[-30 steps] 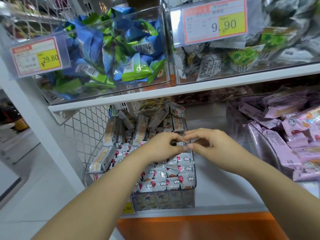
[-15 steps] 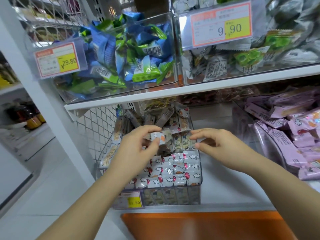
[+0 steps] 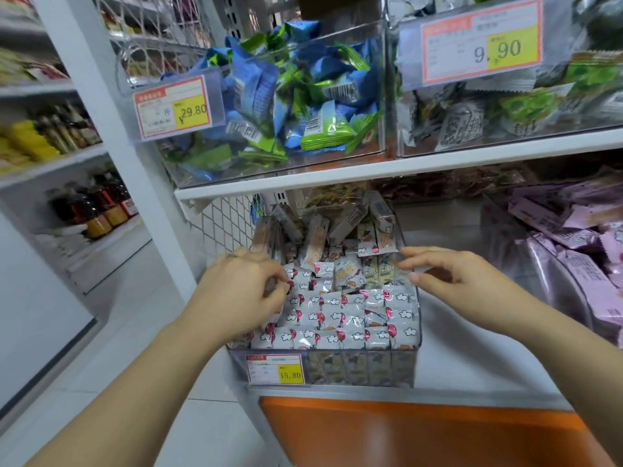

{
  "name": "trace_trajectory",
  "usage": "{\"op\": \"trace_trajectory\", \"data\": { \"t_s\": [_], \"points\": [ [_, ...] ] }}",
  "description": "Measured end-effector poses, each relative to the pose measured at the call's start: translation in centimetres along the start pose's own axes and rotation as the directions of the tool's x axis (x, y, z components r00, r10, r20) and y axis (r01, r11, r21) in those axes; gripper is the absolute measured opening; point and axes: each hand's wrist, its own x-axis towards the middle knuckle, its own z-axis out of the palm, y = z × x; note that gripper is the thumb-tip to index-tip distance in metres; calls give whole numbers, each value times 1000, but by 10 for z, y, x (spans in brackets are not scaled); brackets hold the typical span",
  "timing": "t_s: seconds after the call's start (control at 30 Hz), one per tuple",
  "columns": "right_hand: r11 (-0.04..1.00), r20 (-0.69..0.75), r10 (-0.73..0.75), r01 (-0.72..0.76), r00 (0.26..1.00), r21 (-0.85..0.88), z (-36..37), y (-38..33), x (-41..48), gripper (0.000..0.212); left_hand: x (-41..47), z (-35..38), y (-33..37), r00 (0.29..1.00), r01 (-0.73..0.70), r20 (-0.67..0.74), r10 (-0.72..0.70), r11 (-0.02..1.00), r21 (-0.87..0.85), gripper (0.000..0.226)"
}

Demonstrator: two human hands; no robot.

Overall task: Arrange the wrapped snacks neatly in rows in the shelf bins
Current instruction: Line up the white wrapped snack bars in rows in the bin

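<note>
Shop aisle, white metal shelving [image 3: 472, 335] over an orange base panel [image 3: 404, 429]; dark bottles [image 3: 91, 203] on racks far left

Left fingers [image 3: 281, 281] are curled and appear to pinch one of the white wrapped snacks [image 3: 337, 318] (red balloon and cloud print) at the left edge of the rows; grip partly hidden by knuckles. Right fingertips [image 3: 414, 256] are straight and close together, touching upright packets at right rear; thumb just below, nothing gripped. The left hand [image 3: 242, 294] sits over the left side and the right hand [image 3: 462, 284] over the right rim of the clear plastic bin [image 3: 418, 332] on the lower shelf. Front rows lie flat and aligned; rear stock [image 3: 317, 237] leans at mixed angles, not yet in rows

Risks (judgement):
- Wrappers look slick and light; pressing one in may lift or skew its neighbours
- Rear leaners could topple fwd onto finished rows if unsupported
- A packet set crooked at the left edge would throw off that row's line

Legible:
- Yellow price tag on bin front [image 3: 275, 369]: "15.80"
- Upper shelf tag [image 3: 175, 107]: "29.80", on the bin of blue and green packets [image 3: 296, 96]
- Upper right tag [image 3: 480, 40]: "9.90", on the bin of grey and green packets [image 3: 505, 106]
- Small print on all tags unreadable; no brand legible on the snacks
- Lilac packets [image 3: 573, 237] in the adjacent bin at right: text too small to read
</note>
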Motion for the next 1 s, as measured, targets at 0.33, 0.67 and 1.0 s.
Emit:
{"op": "trace_trajectory", "data": {
  "t_s": [0.33,0.67,1.0],
  "points": [
    [976,46,110,-116,993,182,-2,12,4,21,88,2,62,916,-26,320,241,833,-553,24],
    [952,-20,128,-117,992,283,3,25,34,18,139,44,80,634,-28,668,390,875,-484,36],
    [949,-36,135,-118,990,292,7,21,33,18,128,48,76,747,180,591,304,764,-620,36]
  ]
}}
